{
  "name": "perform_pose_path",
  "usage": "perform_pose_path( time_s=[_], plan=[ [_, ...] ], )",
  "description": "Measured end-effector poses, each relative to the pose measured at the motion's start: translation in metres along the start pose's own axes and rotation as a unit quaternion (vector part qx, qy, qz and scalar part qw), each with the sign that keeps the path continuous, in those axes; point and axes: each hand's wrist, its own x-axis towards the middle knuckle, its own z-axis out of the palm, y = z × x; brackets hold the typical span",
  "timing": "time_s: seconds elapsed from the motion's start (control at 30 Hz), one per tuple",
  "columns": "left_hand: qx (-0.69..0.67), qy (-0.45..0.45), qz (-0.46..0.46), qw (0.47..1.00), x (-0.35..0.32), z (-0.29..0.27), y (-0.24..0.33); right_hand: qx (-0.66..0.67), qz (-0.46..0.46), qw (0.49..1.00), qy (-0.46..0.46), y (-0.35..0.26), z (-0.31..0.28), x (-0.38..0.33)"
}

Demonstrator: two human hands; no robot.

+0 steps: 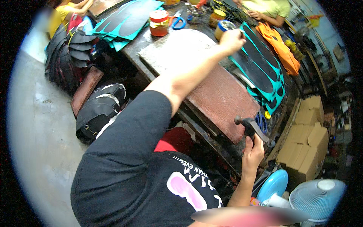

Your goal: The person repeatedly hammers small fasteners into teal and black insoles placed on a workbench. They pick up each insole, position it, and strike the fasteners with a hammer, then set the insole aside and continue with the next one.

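Head view: grasping a hammer (248, 125) in the right hand (253, 154) near the corner of the board (223, 99), reaching with the left hand (230, 42) beside the jar (220, 31), fingers curled on cannot-tell-what, apparently fetching something, and next needing to clear the rim.
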Motion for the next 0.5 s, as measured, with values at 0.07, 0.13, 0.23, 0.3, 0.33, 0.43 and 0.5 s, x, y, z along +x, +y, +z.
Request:
perform_pose_path(
  time_s=[0.07,0.13,0.23,0.3,0.33,0.43,0.5],
  plan=[
    [0.084,0.034,0.015,0.996,0.003,0.005,0.003,-0.029,0.003,0.999,-0.024,-0.007,0.005,0.002],
    [0.041,0.077,0.061,0.994,0.003,-0.008,0.008,-0.031,0.011,0.998,-0.046,-0.013,0.01,0.005],
    [-0.063,0.103,0.079,0.99,-0.009,-0.059,0.005,-0.046,0.049,0.995,-0.078,-0.017,0.014,0.008],
    [0.05,0.186,0.161,0.968,-0.023,-0.118,-0.021,-0.053,0.057,0.993,-0.088,-0.016,0.016,0.009],
    [0.098,0.219,0.176,0.955,-0.035,-0.153,-0.041,-0.054,0.044,0.994,-0.081,-0.015,0.017,0.009],
    [0.494,0.189,0.162,0.833,-0.067,-0.242,-0.103,-0.064,0.033,0.995,-0.072,-0.011,0.018,0.008],
    [0.443,0.15,-0.14,0.873,-0.076,-0.273,-0.133,-0.033,0.086,0.992,-0.086,-0.01,0.019,0.007]
  ],
)
